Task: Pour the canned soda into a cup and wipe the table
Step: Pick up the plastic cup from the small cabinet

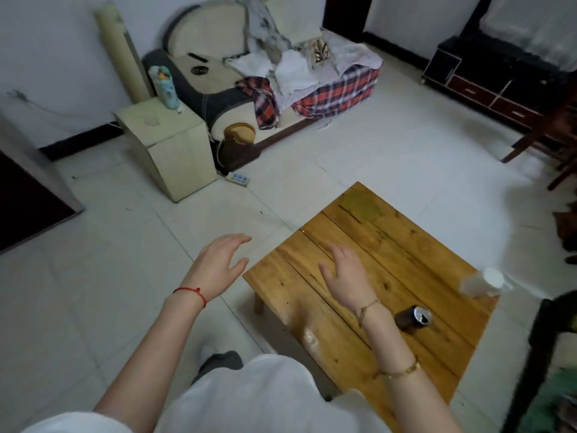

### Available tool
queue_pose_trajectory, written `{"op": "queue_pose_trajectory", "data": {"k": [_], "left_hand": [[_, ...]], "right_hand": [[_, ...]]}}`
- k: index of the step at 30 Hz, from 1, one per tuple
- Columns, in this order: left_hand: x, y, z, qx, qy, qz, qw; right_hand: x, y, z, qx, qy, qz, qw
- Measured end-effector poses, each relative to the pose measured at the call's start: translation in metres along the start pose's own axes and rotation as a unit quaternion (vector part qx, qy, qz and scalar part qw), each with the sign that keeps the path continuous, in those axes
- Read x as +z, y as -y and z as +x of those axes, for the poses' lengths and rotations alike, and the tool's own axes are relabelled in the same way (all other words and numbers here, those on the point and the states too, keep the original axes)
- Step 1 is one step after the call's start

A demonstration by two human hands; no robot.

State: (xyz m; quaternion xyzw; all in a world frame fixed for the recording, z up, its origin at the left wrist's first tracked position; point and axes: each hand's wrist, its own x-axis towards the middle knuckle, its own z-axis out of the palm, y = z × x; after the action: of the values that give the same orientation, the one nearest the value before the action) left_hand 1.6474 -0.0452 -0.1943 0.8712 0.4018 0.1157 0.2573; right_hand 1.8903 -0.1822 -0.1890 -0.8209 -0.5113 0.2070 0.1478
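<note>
A dark soda can (413, 319) with an opened silver top stands on the low wooden table (406, 245), near its right side. A white plastic cup (484, 281) stands at the table's right edge, beyond the can. My right hand (345, 275) hovers over the middle of the table with fingers spread, holding nothing, left of the can. My left hand (218, 264) is raised over the floor, just left of the table's corner, fingers straight and empty. A wet glossy patch (310, 337) lies on the table near its front edge.
A sofa (265, 79) piled with cloths and a plaid blanket stands at the back. A pale cabinet (168, 145) and a power strip (239, 179) sit on the tiled floor. A dark TV stand (499, 76) and a chair (543, 135) are at the right.
</note>
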Motion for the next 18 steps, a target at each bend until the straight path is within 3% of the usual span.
{"op": "queue_pose_trajectory", "data": {"k": [12,18], "left_hand": [[-0.143,0.180,-0.009,-0.100,-0.076,0.025,0.992],[-0.189,0.240,-0.007,-0.143,-0.105,0.034,0.984]], "right_hand": [[0.073,0.210,0.123,-0.105,0.038,0.016,0.994],[0.098,0.280,0.170,-0.141,0.050,0.007,0.989]]}}
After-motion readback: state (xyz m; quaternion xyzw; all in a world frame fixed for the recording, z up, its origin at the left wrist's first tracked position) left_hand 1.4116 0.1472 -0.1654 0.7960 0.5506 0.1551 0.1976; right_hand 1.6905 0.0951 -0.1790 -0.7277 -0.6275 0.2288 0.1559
